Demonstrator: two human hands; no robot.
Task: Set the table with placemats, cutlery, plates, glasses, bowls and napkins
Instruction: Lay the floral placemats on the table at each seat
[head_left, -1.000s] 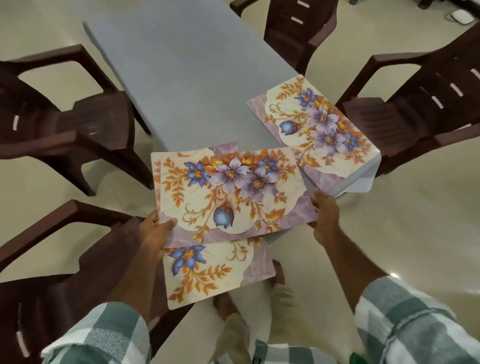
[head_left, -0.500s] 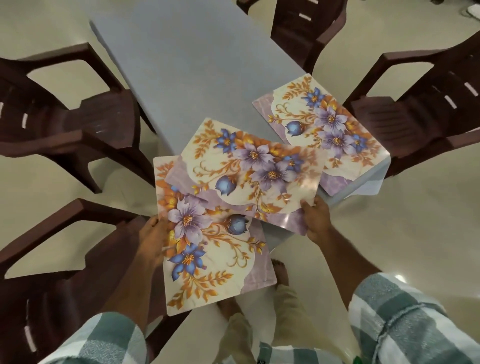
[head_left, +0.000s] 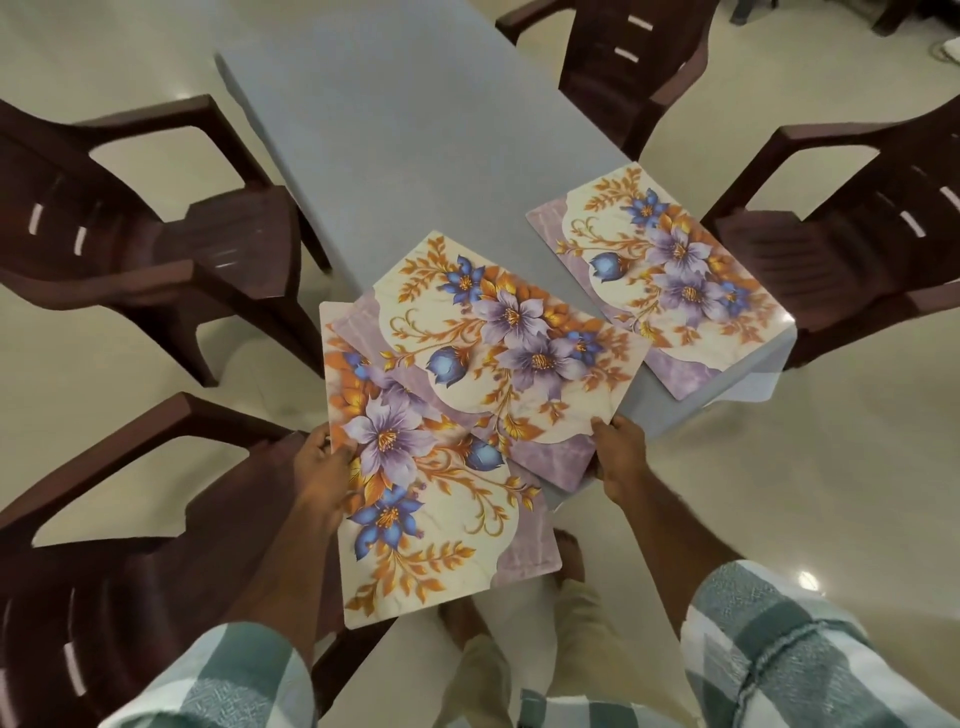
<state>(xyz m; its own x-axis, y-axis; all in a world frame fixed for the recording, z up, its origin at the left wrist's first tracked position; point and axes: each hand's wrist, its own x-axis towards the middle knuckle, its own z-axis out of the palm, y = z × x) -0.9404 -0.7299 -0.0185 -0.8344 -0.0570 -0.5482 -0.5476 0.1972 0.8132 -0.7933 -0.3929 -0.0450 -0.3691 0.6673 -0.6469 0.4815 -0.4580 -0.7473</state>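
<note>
At table (head_left: 415, 130) end | right hand (head_left: 621, 457) pinches upper placemat (head_left: 498, 353) | left hand (head_left: 324, 467) grips lower placemat (head_left: 441, 525)

Grey table (head_left: 415, 130) (long, narrow): one floral placemat (head_left: 660, 275) flat at near right corner

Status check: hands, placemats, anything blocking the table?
Left hand grips lower placemat off the table's end. Right hand pinches upper placemat over the near table corner. Third placemat laid. Nothing blocking.
</note>
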